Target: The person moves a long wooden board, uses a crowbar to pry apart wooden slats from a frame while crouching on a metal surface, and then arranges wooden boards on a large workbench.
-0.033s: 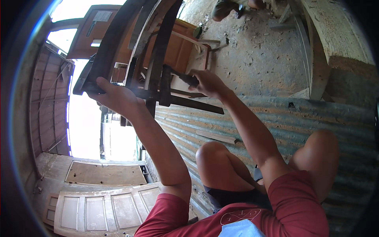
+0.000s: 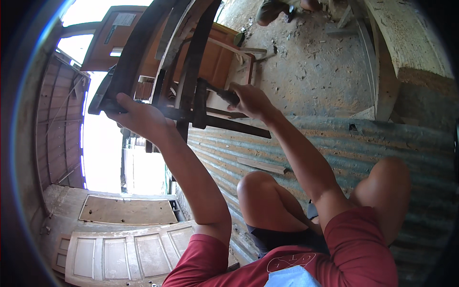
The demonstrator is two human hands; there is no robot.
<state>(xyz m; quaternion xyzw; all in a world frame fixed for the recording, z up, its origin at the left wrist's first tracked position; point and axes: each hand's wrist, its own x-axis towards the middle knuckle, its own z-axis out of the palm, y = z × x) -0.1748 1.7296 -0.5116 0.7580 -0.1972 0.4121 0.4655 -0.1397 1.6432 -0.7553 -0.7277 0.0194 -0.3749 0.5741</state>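
Starting at the lower edge: light-blue cloth (image 2: pixel 294 277) over a red T-shirt (image 2: pixel 361 239), then bent knees (image 2: pixel 258 189) below dark shorts. Both arms reach forward and up to a dark bar clamp (image 2: pixel 234 126), which lies across the timber in the upper left-centre.

Left hand (image 2: pixel 141 119) wraps the clamp near its left end — thumb on top by the wide dark board (image 2: pixel 138 52), most of the fingers hidden underneath. Right hand (image 2: pixel 253 101) is closed round the clamp's handle (image 2: pixel 229 97), which runs to the sliding head (image 2: pixel 200 107). Bar pokes out past that head, free end to the right. Wide board and the dark strip (image 2: pixel 198 48) run up and away side by side, with a paler-edged piece (image 2: pixel 179 38) between them. Can't tell how hard the clamp bears on the wood.

Beyond and below the right forearm: rusty corrugated sheet (image 2: pixel 334 143), a loose offcut (image 2: pixel 262 165) lying on it. Lower left, a pale panelled door (image 2: pixel 114 258) with a flat brown board (image 2: pixel 129 210) behind it. Upper right, a thick pale beam (image 2: pixel 411 33).

Farther out — debris-strewn floor (image 2: pixel 306 71), an orange-brown panel (image 2: pixel 215 52) behind the timber, and part of another person (image 2: pixel 270 12) at the top edge.
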